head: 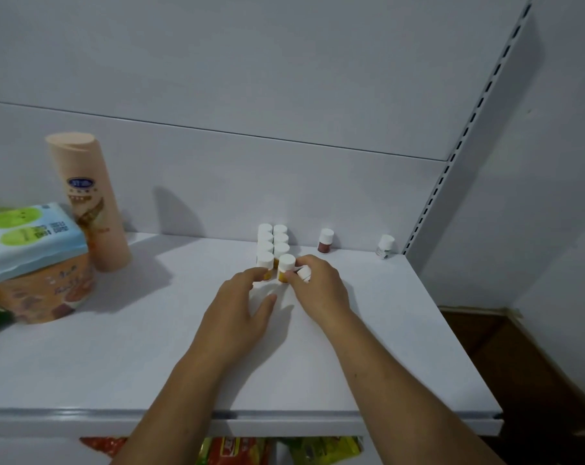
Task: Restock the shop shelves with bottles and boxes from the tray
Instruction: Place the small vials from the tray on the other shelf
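Several small white-capped bottles (272,241) stand in two rows at the back of the white shelf (150,347). My left hand (242,305) lies on the shelf with its fingertips touching the front bottle of the left row (264,263). My right hand (318,290) pinches the yellow-labelled front bottle of the right row (286,265) and also holds another small white-capped bottle (304,272) tilted in its fingers. No tray is in view.
A tall peach bottle (88,199) and stacked packages (32,260) stand at the left. A brown-filled small bottle (325,240) and a white one (385,246) stand apart at the back right. Snack packets (237,451) show on the shelf below.
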A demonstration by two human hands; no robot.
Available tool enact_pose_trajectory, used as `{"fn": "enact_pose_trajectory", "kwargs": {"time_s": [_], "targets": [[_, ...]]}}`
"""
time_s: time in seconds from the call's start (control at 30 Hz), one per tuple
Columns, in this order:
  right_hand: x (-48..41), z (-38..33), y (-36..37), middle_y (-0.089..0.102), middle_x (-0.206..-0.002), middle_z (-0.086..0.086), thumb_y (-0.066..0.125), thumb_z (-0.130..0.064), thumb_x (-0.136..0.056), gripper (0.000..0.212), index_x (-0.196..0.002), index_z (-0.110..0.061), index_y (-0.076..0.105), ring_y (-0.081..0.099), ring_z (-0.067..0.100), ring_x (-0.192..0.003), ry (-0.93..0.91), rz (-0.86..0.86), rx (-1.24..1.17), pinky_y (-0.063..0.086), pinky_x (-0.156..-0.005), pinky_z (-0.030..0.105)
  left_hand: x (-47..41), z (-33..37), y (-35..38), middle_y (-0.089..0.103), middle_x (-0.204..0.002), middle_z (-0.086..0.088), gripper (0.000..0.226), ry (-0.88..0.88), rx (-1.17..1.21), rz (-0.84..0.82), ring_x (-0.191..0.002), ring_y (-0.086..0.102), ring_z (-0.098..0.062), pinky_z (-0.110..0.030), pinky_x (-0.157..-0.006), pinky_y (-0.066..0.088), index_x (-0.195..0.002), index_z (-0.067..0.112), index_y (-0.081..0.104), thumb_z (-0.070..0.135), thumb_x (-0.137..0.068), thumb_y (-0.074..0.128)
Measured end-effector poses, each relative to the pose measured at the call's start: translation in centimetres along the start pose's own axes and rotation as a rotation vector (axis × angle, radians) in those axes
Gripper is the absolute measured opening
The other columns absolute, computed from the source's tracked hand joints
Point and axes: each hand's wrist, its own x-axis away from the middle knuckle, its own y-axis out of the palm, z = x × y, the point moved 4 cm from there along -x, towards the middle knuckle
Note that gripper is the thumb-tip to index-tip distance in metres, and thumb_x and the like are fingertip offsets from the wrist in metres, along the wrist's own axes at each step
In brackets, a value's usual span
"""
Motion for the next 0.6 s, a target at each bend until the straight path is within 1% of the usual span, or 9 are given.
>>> {"fn": "enact_pose_trajectory", "kwargs": {"time_s": [0.1,0.23,0.4,0.47,0.5,0.53,0.57,0.6], "targets": [[-0.2,-0.1,0.0,0.071,-0.107,-0.015,0.07,-0.047,-0.093,0.021,-0.11,-0.035,0.068,0.065,0.015,-0.095,-0.007,0.01,0.023,0.053,-0.082,0.034,0.1,0.0,0.1,0.058,-0.143,0.017,0.047,-0.005,-0.004,0.007,-0.124,0.056,-0.008,-0.031,-0.105,0.047,-0.146,0.037,0.05,0.039,-0.101,0.063],[-0.4,-0.4,0.2,0.07,-0.1,-0.017,0.07,-0.05,-0.091,0.022,-0.105,-0.034,0.069,0.065,0.013,-0.091,-0.018,-0.01,0.016,0.053,-0.08,0.034,0.1,0.1,0.3,0.058,-0.141,0.018,0.047,0.013,-0.009,0.0,-0.122,0.055,-0.006,-0.025,-0.1,0.042,-0.146,0.037,0.049,0.037,-0.101,0.063],[-0.2,-0.4,0.4,0.071,-0.103,-0.017,0.072,-0.047,-0.092,0.021,-0.109,-0.035,0.07,0.065,0.012,-0.093,-0.032,-0.012,-0.011,0.054,-0.081,0.034,0.0,-0.1,0.4,0.059,-0.138,0.019,0.045,0.013,0.002,0.011,-0.119,0.056,-0.005,-0.026,-0.1,0.045,-0.144,0.038,0.05,0.036,-0.101,0.064],[-0.2,0.0,0.3,0.071,-0.107,-0.015,0.073,-0.044,-0.092,0.026,-0.115,-0.033,0.069,0.066,0.01,-0.094,-0.033,-0.009,-0.092,0.054,-0.081,0.03,0.0,0.0,0.4,0.059,-0.138,0.019,0.045,0.021,0.003,0.009,-0.119,0.056,-0.006,-0.028,-0.101,0.047,-0.143,0.038,0.05,0.036,-0.101,0.064],[-0.2,0.3,0.3,0.071,-0.109,-0.012,0.073,-0.041,-0.094,0.029,-0.12,-0.032,0.067,0.065,0.007,-0.094,-0.029,-0.015,-0.156,0.053,-0.08,0.024,0.0,0.0,0.4,0.059,-0.137,0.019,0.044,0.023,0.001,0.007,-0.119,0.055,-0.006,-0.028,-0.1,0.047,-0.143,0.039,0.049,0.036,-0.101,0.063],[-0.2,0.8,0.2,0.07,-0.112,-0.01,0.071,-0.036,-0.095,0.031,-0.125,-0.03,0.065,0.065,0.004,-0.093,-0.022,-0.028,-0.223,0.05,-0.077,0.018,0.1,0.1,0.4,0.058,-0.137,0.019,0.044,0.023,-0.002,0.005,-0.118,0.055,-0.006,-0.026,-0.099,0.046,-0.143,0.039,0.049,0.036,-0.101,0.063],[-0.2,1.4,0.0,0.069,-0.115,-0.007,0.066,-0.03,-0.097,0.033,-0.13,-0.03,0.063,0.064,0.002,-0.093,-0.004,-0.04,-0.288,0.048,-0.075,0.015,0.1,0.0,0.4,0.058,-0.136,0.019,0.044,0.023,-0.006,0.004,-0.118,0.055,-0.006,-0.025,-0.097,0.045,-0.143,0.039,0.049,0.036,-0.101,0.063],[-0.3,2.1,-0.2,0.067,-0.119,-0.002,0.061,-0.024,-0.098,0.036,-0.133,-0.031,0.061,0.065,0.004,-0.091,0.022,-0.048,-0.365,0.048,-0.075,0.016,0.1,0.0,0.5,0.058,-0.135,0.019,0.044,0.026,-0.013,0.002,-0.118,0.055,-0.005,-0.024,-0.096,0.044,-0.143,0.039,0.049,0.037,-0.101,0.063]]}}
